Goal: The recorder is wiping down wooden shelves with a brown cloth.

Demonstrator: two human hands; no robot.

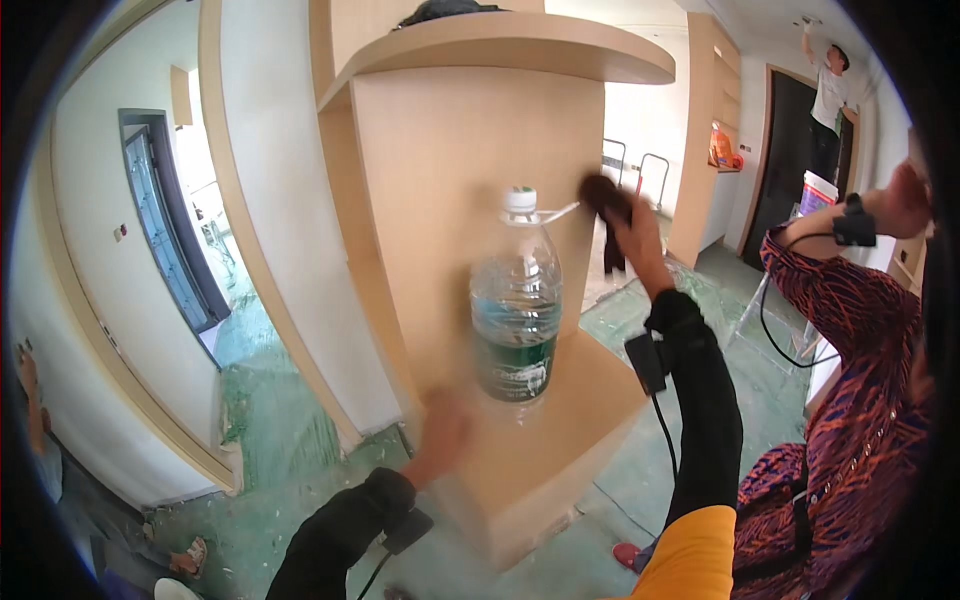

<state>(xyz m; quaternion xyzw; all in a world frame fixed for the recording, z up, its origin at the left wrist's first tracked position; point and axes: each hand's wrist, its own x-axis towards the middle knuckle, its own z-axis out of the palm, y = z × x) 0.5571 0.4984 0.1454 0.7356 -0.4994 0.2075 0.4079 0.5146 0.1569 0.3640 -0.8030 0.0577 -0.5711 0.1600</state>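
My right hand [637, 232] is closed on a dark brown cloth or brush-like item [606, 199], right of the bottle's neck. My left hand [448, 431] is blurred, low over the wooden ledge [577, 420], left of the bottle's base; its fingers cannot be made out clearly. Between the hands a large clear plastic bottle [517, 292] with a white cap and green label stands upright on the ledge, some liquid appearing in its lower part. A white handle strip sticks out from its neck towards the brown item.
Behind the bottle rises a wooden panel [480, 135] under a rounded shelf [517, 45] with a black item on top. Close on my right stands a person in a patterned garment [862, 360]. Another person [829, 97] reaches to the ceiling; a third [45, 435] is at far left.
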